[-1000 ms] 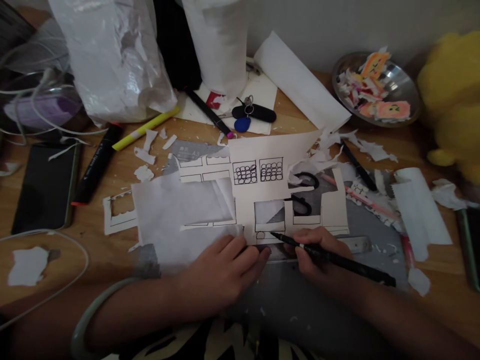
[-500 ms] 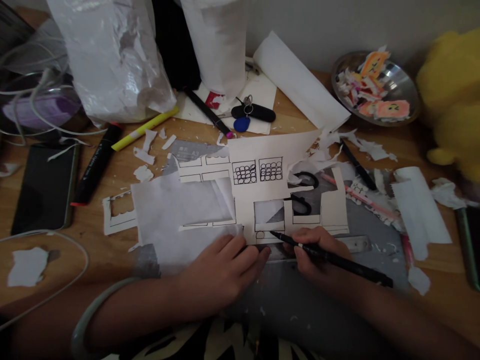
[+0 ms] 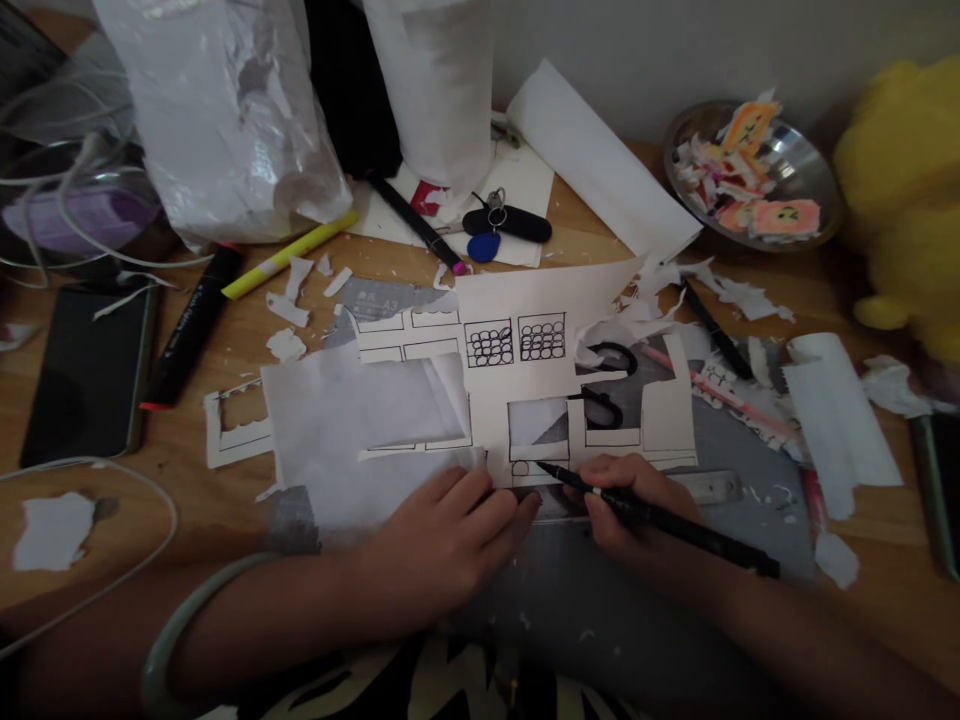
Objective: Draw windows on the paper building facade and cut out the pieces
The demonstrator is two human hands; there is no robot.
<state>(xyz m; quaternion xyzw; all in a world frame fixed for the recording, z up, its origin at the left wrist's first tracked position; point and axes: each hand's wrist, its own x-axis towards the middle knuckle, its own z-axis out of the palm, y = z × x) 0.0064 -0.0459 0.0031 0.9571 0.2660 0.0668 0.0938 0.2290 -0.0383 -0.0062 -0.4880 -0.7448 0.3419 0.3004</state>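
My right hand (image 3: 630, 500) is closed round a black pen (image 3: 660, 518) whose tip rests on the lower edge of a cream paper cut-out (image 3: 540, 370) drawn with black boxes and small circles. My left hand (image 3: 442, 545) lies on the paper's bottom edge just left of the pen tip, fingers curled and pressed down on it, with a pale bangle (image 3: 169, 640) on that wrist. A sheet of white tissue paper (image 3: 352, 420) covers the left part of the cut-out. Black-handled scissors (image 3: 609, 385) lie partly under the paper above my right hand.
A dark phone (image 3: 86, 375) and a black marker (image 3: 191, 325) lie at the left, with a yellow highlighter (image 3: 289, 257) and a plastic bag (image 3: 225, 110) behind. A steel bowl (image 3: 750, 175) of coloured scraps and a yellow plush toy (image 3: 904, 190) stand at the right. Keys (image 3: 499, 225) and paper scraps are scattered about.
The pen's tail has shifted slightly left and down; both hands stay in place on the paper.
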